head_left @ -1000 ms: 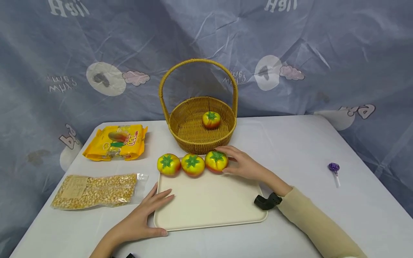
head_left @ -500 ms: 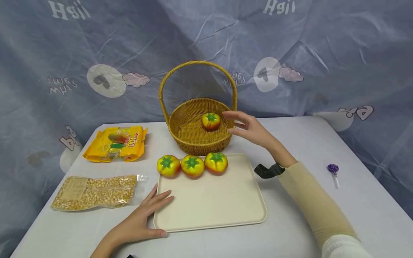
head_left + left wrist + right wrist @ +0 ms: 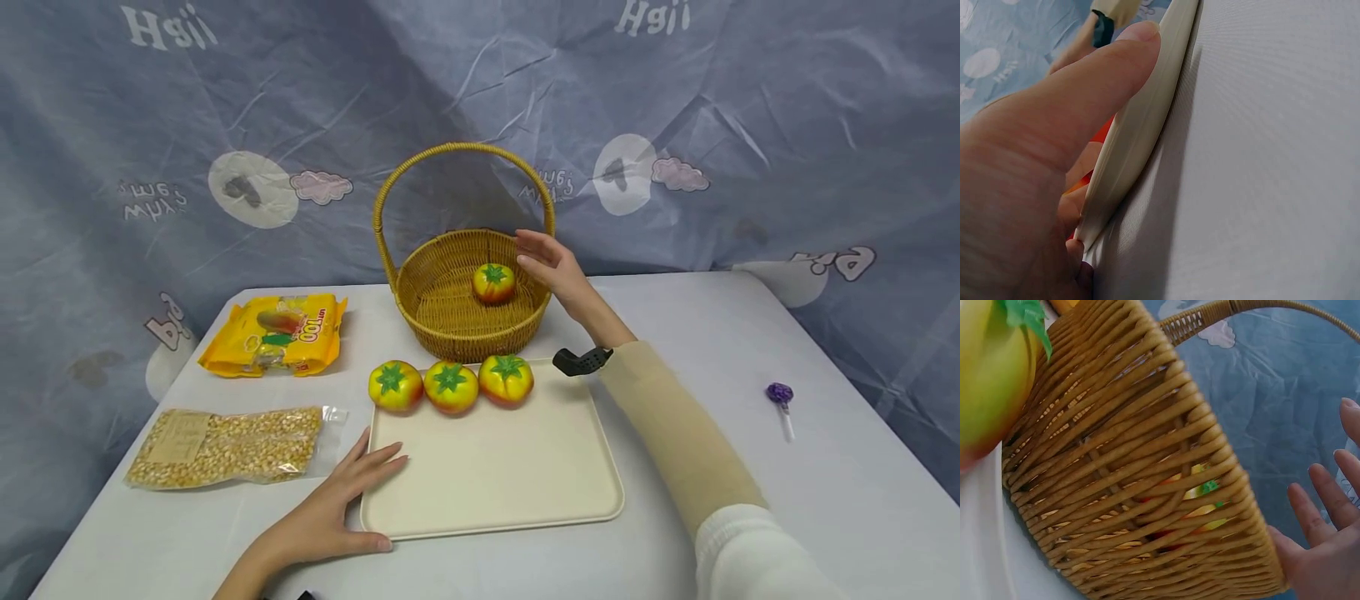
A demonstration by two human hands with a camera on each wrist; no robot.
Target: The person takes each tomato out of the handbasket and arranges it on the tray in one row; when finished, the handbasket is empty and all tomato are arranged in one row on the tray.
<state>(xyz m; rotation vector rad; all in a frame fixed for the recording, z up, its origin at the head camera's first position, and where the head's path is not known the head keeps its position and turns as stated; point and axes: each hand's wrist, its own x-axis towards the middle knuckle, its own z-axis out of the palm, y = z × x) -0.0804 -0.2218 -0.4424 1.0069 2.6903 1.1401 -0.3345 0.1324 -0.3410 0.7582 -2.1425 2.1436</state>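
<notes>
My right hand is at the right rim of a brown wicker basket, fingers extended and holding nothing. In the basket lies one round yellow-and-red fruit with a green leafy top, like a tomato or persimmon. Three matching fruits, left, middle and right, line the far edge of a cream tray. At the tray's near left corner rests my left hand, fingers spread over the left edge. Its thumb lies along the tray's rim in the left wrist view.
On the left lie a yellow snack packet and a clear bag of corn kernels. A purple lollipop lies at the far right of the white table. A grey-blue printed cloth hangs behind.
My right hand has left the right fruit on the tray, then moved up and away to the basket's right rim. My left hand stays at the tray.
</notes>
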